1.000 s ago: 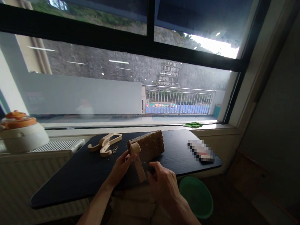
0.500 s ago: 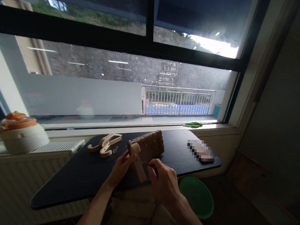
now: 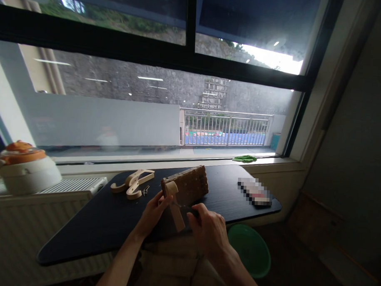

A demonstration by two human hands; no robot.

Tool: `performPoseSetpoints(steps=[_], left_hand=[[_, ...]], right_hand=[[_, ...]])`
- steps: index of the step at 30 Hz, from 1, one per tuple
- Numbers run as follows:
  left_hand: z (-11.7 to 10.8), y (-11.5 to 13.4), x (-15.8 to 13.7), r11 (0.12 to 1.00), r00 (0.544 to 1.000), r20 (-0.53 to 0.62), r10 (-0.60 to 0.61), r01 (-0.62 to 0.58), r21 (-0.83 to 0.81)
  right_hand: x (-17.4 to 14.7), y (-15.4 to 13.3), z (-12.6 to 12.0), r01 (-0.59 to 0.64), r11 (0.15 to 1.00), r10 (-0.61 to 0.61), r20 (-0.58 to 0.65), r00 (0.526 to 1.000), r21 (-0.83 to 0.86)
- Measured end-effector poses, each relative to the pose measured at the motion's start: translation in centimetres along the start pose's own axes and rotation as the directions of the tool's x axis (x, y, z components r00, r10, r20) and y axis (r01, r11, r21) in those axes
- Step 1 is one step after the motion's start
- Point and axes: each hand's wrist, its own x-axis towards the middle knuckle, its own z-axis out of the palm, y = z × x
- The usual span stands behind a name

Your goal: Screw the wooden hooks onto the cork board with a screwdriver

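My left hand (image 3: 155, 208) is closed around a pale wooden hook (image 3: 178, 217), its curled end up against a brown, rough-edged box (image 3: 192, 185) on the black table. My right hand (image 3: 210, 227) is wrapped round the dark handle of a screwdriver (image 3: 192, 210). The thin shaft points left and its tip meets the hook near my left fingertips; any screw there is too small to make out. Further left on the tabletop lie more wooden hooks (image 3: 134, 185), with a few small screws (image 3: 145, 190) beside them.
The black table (image 3: 90, 227) stands below a window. A blurred-out flat object (image 3: 255, 191) lies on its right side. A green basin (image 3: 249, 250) is below the right edge. On the radiator (image 3: 73, 187) at left sits a white and orange pot (image 3: 27, 172). A green cloth (image 3: 244, 158) rests on the sill.
My right hand has shifted very slightly, and more of the screwdriver's handle and shaft shows. My left hand, the hook and the box have stayed nearly in place.
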Motion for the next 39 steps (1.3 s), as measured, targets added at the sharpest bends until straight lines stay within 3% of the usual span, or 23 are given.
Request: performPoseSetpoints(steps=[5, 13, 24, 28, 32, 39], left_hand=[[0.0, 0.0, 0.1, 1.0, 1.0, 0.007, -0.004, 0.004, -0.001], [0.0, 0.4, -0.1, 1.0, 1.0, -0.005, -0.002, 0.002, -0.005], [0.2, 0.5, -0.2, 1.0, 1.0, -0.022, -0.002, 0.002, -0.01], [0.2, 0.7, -0.2, 1.0, 1.0, -0.021, 0.004, -0.005, -0.008], [0.2, 0.8, -0.2, 1.0, 1.0, -0.018, -0.002, 0.002, -0.008], [0.2, 1.1, -0.3, 1.0, 1.0, -0.017, -0.008, 0.008, -0.016]], right_hand=[[0.1, 0.5, 0.2, 0.029, 0.999, -0.029, -0.04, 0.999, 0.013], [-0.1, -0.3, 0.3, 0.074, 0.99, -0.075, 0.003, 0.997, 0.118], [0.1, -0.3, 0.1, 0.009, 0.999, -0.009, 0.01, 1.0, -0.038], [0.6, 0.1, 0.4, 0.032, 0.995, -0.033, -0.009, 0.999, -0.092], [1.0, 0.4, 0.4, 0.08, 0.996, -0.081, -0.024, 0.996, -0.036], [1.6, -1.0, -0.1, 0.161, 0.981, -0.159, 0.033, 0.987, -0.104]])
